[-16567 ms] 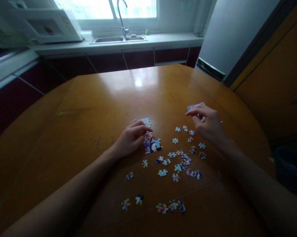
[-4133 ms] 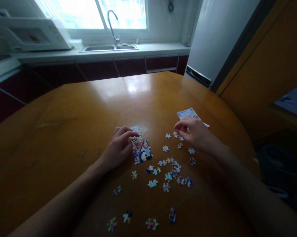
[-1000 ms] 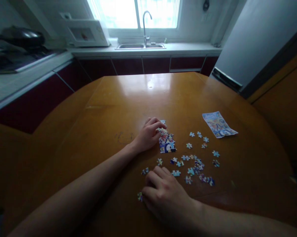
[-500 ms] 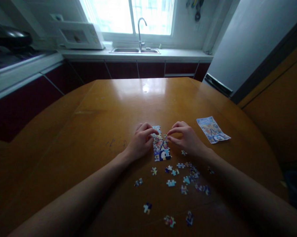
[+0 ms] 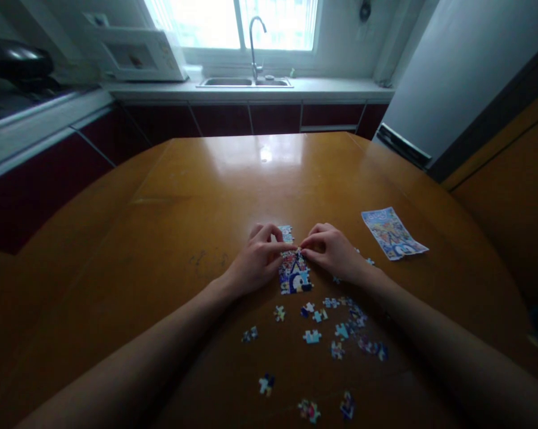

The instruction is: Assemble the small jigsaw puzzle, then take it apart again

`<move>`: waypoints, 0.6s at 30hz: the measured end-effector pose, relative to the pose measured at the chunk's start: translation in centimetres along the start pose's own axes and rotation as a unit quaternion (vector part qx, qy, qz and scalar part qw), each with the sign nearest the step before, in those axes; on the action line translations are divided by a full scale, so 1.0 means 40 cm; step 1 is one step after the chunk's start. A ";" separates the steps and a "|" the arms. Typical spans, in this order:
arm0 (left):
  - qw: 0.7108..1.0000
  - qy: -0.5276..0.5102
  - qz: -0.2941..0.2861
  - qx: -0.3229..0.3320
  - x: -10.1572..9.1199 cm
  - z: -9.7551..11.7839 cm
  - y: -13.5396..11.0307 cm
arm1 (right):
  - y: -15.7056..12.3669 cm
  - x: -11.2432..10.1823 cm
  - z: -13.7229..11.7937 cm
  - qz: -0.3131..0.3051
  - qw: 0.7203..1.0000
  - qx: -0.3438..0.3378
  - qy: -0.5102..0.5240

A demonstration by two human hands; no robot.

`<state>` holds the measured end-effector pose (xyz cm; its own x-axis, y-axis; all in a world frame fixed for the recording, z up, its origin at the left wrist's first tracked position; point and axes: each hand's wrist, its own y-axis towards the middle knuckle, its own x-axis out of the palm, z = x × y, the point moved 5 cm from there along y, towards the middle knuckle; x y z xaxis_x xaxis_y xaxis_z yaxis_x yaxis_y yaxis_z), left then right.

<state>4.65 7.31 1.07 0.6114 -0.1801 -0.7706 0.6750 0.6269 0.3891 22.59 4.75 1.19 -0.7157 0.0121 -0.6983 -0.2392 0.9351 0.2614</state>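
Note:
A partly joined jigsaw puzzle [image 5: 291,282] lies on the wooden table, a narrow upright strip with a blue dog-like figure at its near end. At its left edge is my left hand [image 5: 263,253], index finger stretched across the strip and thumb apart below, touching it. My right hand [image 5: 331,250] pinches a small puzzle piece [image 5: 299,251] at the strip's right edge. The fingertips of both hands nearly meet there and partly hide the piece. Loose pieces lie nearer to me, among them a light-blue piece [image 5: 312,336] and a yellowish piece [image 5: 279,313].
A creased picture sheet [image 5: 394,233] lies right of my right hand. More loose pieces, such as a dark one [image 5: 347,406], lie near the front. Past the table [image 5: 215,173] stand a counter with a sink [image 5: 228,82], a microwave [image 5: 139,55] and a fridge [image 5: 447,77].
My right hand has brought the piece left, against the strip's edge. My left index finger has stretched further right across the puzzle. The view has tilted slightly down.

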 end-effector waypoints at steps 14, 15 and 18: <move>0.999 0.017 -0.024 0.016 0.009 0.002 -0.003 | -0.013 -0.007 0.002 0.029 0.999 -0.022 0.017; 0.999 0.017 -0.023 0.016 0.009 0.002 -0.003 | -0.015 -0.006 0.002 0.027 0.999 -0.025 0.013; 1.000 0.016 -0.020 0.018 0.010 0.002 -0.003 | -0.017 -0.003 0.000 0.013 0.999 -0.038 -0.011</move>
<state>4.84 7.09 0.77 0.5697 -0.1798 -0.8020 0.7137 0.5921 0.3742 22.83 4.11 1.10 -0.7081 0.0448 -0.7047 -0.2708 0.9044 0.3296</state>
